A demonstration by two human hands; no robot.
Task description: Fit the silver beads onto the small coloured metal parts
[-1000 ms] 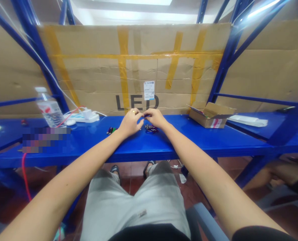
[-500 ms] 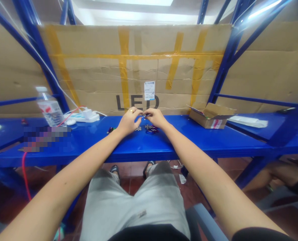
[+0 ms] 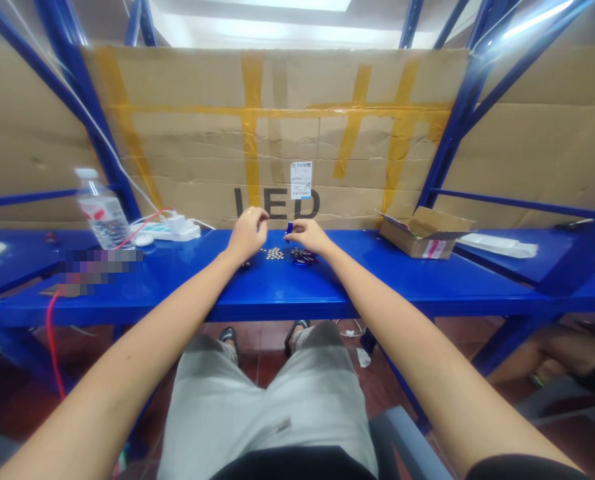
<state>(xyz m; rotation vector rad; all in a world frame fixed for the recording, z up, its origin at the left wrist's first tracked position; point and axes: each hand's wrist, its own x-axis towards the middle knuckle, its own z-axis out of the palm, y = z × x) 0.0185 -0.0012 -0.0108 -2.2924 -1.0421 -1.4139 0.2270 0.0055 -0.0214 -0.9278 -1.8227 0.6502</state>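
One small blue thing is pinched in my right hand. My left hand is curled; I can't tell if it's holding anything.

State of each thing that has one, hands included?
Right hand, closed on small blue piece
Left hand, curled, contents hidden
Silver pieces, loose, clustered on table
Dark pieces, heaped beside them
Cardboard box, open
Bottle, capped
Power strip, plug seated, power unclear
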